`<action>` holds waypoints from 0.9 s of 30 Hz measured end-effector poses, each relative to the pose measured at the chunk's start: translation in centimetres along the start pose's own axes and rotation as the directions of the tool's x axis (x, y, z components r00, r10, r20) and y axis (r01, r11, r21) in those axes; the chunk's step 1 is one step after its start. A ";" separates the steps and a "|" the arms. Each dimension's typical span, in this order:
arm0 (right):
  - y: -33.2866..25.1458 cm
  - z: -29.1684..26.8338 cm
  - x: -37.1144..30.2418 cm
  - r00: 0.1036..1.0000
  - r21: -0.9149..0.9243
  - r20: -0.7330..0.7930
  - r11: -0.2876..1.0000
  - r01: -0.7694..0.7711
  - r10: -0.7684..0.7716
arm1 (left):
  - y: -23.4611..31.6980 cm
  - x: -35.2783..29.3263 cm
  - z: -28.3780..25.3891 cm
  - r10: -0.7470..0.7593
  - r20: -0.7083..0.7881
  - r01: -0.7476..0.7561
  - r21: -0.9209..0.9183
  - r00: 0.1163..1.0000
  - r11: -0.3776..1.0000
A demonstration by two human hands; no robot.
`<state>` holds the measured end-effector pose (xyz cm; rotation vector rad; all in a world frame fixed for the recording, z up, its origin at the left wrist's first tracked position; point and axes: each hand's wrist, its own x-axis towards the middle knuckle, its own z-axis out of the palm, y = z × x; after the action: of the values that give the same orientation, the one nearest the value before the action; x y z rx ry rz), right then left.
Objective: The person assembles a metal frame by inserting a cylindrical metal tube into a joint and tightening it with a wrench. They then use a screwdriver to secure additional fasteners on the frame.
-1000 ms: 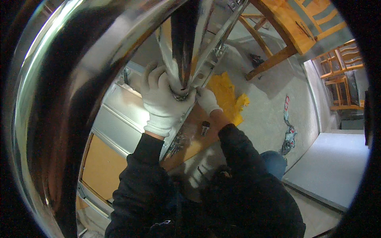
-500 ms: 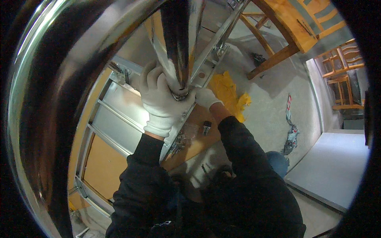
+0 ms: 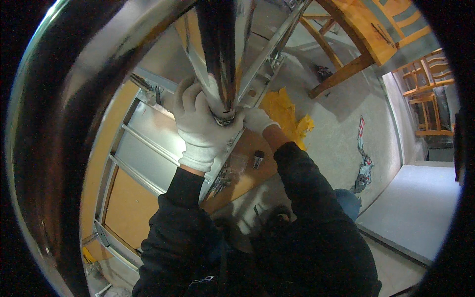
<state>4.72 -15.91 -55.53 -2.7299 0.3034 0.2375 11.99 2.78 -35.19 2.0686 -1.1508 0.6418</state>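
A shiny chrome tube [image 3: 221, 59] comes down at the top middle, its lower end on the metal frame [image 3: 217, 179]. My left hand [image 3: 198, 116], in a white knit glove, wraps the left and near side of that end with its fingers bent. My right hand [image 3: 258, 120], gloved alike, is closed at the right side of the tube's end. Its fingertips are hidden, so I cannot tell what they pinch. Just below my hands, small metal fittings [image 3: 221, 182] and a small black-topped piece [image 3: 258, 157] lie near a brown board [image 3: 242, 173].
A large curved chrome tube [image 3: 54, 148] looms close along the left. Yellow plastic [image 3: 287, 116] lies right of my hands. A wooden chair [image 3: 363, 44] stands at the upper right, a crumpled wrapper [image 3: 363, 173] on the floor, and a pale flat panel [image 3: 410, 208] at the lower right.
The large chrome tube at left has shifted slightly in view. My right forearm has moved a little to the right. Both hands stay at the tube's lower end.
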 end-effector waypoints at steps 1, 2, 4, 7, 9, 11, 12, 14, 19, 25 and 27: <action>0.5 0.2 0.0 1.000 -0.028 -0.003 0.999 -0.017 0.017 | 0.2 0.1 0.2 0.003 -0.009 -0.004 -0.016 1.000 1.000; -0.3 0.1 0.2 1.000 -0.018 -0.018 1.000 0.005 -0.005 | 0.0 0.0 -0.1 0.005 -0.013 -0.005 -0.010 1.000 1.000; -1.8 -0.2 0.5 0.998 0.000 -0.047 0.999 0.047 -0.047 | -0.6 -0.3 -0.3 -0.005 -0.002 0.005 0.008 1.000 1.000; -2.2 -0.2 0.8 0.999 -0.033 -0.035 0.999 0.036 -0.037 | -0.8 -0.6 -0.4 -0.029 0.028 0.029 0.026 0.999 0.999; -1.5 0.3 1.0 0.991 -0.100 -0.062 0.989 0.111 -0.117 | -0.6 -0.6 -0.3 -0.038 0.038 0.037 0.026 0.999 0.999; -0.8 0.7 1.2 0.962 -0.150 -0.130 0.963 0.222 -0.242 | -0.2 -0.3 -0.3 -0.040 0.029 0.040 0.013 0.999 0.999; -0.4 0.9 1.3 0.929 -0.172 -0.183 0.941 0.292 -0.322 | -0.1 -0.2 -0.1 -0.038 0.030 0.038 0.004 0.999 0.999; 0.2 0.9 1.4 0.892 -0.222 -0.202 0.906 0.360 -0.404 | 0.1 -0.1 -0.1 -0.039 0.036 0.039 -0.003 0.999 0.999; -3.6 -0.5 1.5 0.961 -0.058 -0.094 0.965 0.255 -0.259 | -1.2 -0.4 -1.2 -0.008 0.006 0.008 0.015 1.000 1.000; 0.5 0.6 1.4 0.885 -0.259 -0.082 0.867 0.426 -0.459 | 0.4 -0.1 -0.1 -0.053 0.049 0.053 -0.002 0.997 0.999; 1.1 0.7 1.5 0.897 -0.256 -0.017 0.869 0.423 -0.441 | 0.5 -0.3 0.6 -0.060 0.058 0.061 -0.016 0.996 0.998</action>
<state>5.82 -16.93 -56.85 -2.9624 -0.3477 0.0472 11.49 2.35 -35.64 2.1104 -1.1170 0.5440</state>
